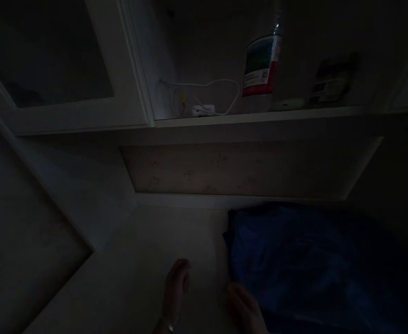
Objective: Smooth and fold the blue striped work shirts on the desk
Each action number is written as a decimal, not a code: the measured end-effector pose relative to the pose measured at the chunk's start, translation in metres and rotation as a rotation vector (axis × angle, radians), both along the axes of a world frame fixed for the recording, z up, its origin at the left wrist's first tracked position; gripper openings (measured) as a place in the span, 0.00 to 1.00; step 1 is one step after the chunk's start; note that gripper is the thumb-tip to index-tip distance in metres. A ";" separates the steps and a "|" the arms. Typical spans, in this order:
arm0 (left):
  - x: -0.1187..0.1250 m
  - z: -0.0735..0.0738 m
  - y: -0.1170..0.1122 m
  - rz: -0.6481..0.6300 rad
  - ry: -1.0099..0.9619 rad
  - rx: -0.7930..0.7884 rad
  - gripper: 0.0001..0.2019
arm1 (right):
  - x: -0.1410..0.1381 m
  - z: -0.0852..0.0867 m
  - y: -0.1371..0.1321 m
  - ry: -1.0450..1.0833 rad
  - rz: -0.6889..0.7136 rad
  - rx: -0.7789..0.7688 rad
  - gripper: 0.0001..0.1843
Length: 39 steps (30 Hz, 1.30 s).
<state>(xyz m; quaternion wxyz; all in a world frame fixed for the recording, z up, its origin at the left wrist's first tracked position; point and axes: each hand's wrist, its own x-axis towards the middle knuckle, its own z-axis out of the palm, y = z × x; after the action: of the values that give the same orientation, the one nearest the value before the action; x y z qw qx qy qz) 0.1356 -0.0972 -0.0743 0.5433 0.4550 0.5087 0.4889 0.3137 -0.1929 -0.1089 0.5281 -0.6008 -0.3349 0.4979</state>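
Above the pale surface is my left hand (178, 277), its fingers bent toward the right and smeared in the dim light. A band with a bright glint circles that wrist. My right hand (243, 304) is at the bottom, beside the left edge of a dark blue cloth (294, 260). Whether it touches the cloth I cannot tell, and its fingers are too dark and blurred to read. Nothing can be made out in either hand. The cloth lies loosely spread and wrinkled over the right part of the surface (169, 232).
Overhead runs a shelf (225, 121) holding a labelled clear bottle (259, 69), a white cable (221, 81) with a small white block (203, 110), and a dim boxy item (331, 83). A framed cabinet door (127, 60) is at upper left. Behind is a patterned wall panel (204, 169).
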 end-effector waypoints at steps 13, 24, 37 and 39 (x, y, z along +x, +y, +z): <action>0.040 -0.027 0.016 -0.017 0.014 -0.188 0.20 | -0.055 -0.009 0.061 0.230 -0.025 0.021 0.32; 0.032 -0.022 0.015 -0.046 0.113 -0.288 0.21 | -0.051 -0.004 0.057 0.283 0.102 -0.006 0.30; 0.029 -0.027 0.018 -0.038 0.139 -0.328 0.18 | -0.047 0.005 0.059 0.170 0.192 -0.009 0.30; 0.028 -0.027 0.018 -0.056 0.140 -0.327 0.18 | -0.047 0.005 0.059 0.168 0.198 -0.015 0.30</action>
<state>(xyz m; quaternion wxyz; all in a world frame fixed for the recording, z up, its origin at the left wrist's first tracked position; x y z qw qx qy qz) 0.1636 -0.0789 -0.1014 0.5868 0.4075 0.6052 0.3512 0.2667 -0.1339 -0.1038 0.4980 -0.5248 -0.3434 0.5989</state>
